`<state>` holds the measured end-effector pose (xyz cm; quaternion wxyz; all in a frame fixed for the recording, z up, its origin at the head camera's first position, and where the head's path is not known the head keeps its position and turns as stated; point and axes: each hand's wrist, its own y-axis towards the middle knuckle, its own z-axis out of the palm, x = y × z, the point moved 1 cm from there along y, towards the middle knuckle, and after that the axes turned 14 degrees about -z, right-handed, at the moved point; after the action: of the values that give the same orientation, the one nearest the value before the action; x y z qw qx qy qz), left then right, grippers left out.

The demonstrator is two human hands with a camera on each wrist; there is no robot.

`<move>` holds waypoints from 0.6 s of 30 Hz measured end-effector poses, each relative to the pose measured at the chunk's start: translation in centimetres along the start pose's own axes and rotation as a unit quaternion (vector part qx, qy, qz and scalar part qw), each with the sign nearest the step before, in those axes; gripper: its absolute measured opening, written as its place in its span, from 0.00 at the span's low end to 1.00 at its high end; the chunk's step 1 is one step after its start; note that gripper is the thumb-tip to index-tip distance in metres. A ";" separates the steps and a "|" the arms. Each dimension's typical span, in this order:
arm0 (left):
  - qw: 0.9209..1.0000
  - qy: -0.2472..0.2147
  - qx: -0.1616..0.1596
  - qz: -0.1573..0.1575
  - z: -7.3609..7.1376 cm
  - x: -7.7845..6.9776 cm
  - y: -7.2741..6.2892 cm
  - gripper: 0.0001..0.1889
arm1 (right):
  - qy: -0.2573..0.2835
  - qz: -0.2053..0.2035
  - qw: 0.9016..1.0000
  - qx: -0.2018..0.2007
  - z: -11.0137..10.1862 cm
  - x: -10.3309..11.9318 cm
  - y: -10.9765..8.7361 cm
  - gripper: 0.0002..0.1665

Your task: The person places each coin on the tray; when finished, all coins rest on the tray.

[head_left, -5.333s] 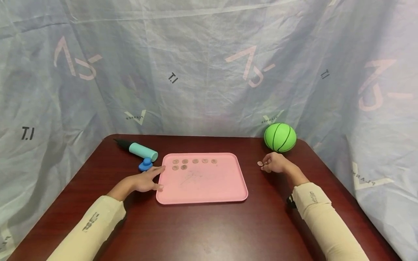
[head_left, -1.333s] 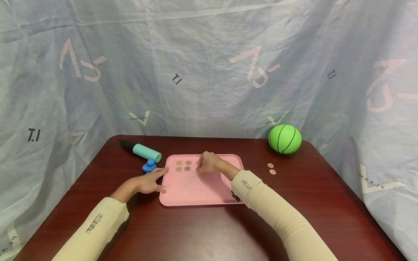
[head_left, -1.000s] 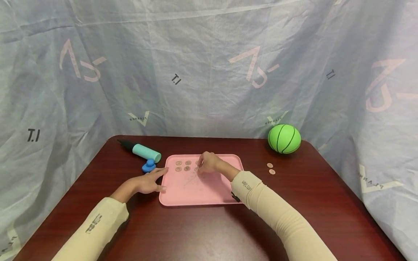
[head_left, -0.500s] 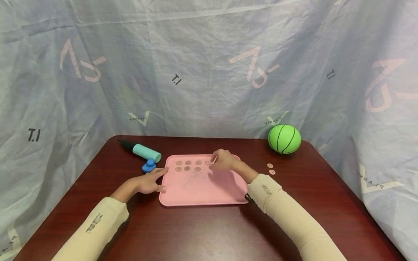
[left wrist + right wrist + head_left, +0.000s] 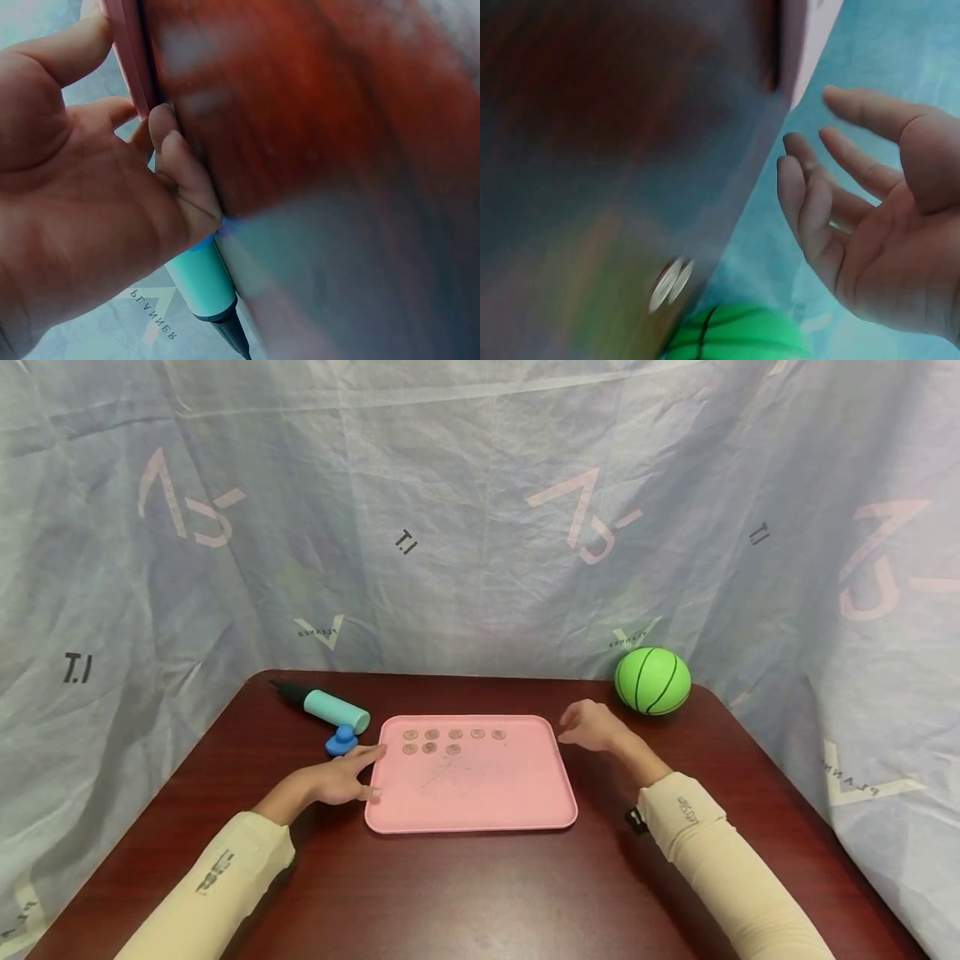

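Observation:
Coins lie in two rows on the pink tray, with a longer back row and a shorter front row that ends at one coin. At the tray's left rim my left hand rests with fingers and thumb spread, touching the edge. In the left wrist view, the left hand has its thumb and fingertips at that rim. Just off the tray's right side hovers my right hand, fingers loosely bent. Nothing is held by the right hand in the right wrist view, where two coins lie on the table.
A green ball stands at the back right of the dark red table. Behind the left hand are a blue rubber duck and a turquoise cylinder with a black tapered end. A grey cloth hangs behind the table.
My right hand brought a coin from the right and laid it third in the front row. It let go and moved right, off the tray. The left hand stayed at the rim.

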<state>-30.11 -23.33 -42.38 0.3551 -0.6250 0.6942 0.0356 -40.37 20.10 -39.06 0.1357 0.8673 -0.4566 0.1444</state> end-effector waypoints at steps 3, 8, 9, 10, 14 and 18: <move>1.000 0.002 0.000 -0.007 -0.1 0.2 0.1 0.47 | -0.009 0.027 1.000 0.011 -0.6 -1.9 -1.2 0.16; 1.000 0.013 0.001 -0.002 -0.5 -0.8 -1.0 0.46 | -0.005 0.069 0.997 0.026 -1.7 -4.2 -3.0 0.18; 1.000 0.013 0.002 -0.004 -0.6 -0.8 -1.1 0.46 | -0.004 0.074 0.997 0.028 -1.8 -4.6 -3.2 0.16; 1.000 0.015 0.002 -0.003 -0.6 -0.8 -1.1 0.46 | 0.001 0.076 0.997 0.033 -1.9 -4.9 -3.4 0.13; 1.000 0.014 0.002 0.001 -0.4 -0.7 -1.0 0.46 | 0.008 0.079 0.996 0.040 -2.1 -6.3 -4.0 0.18; 1.000 0.009 0.002 0.004 -0.2 -0.8 -0.9 0.46 | 0.020 0.089 0.995 0.032 -2.1 -7.5 -4.6 0.30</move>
<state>-29.47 -22.99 -41.48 0.3500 -0.6215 0.7003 0.0296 -40.85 29.04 -40.43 0.1035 0.8243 -0.5239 0.1881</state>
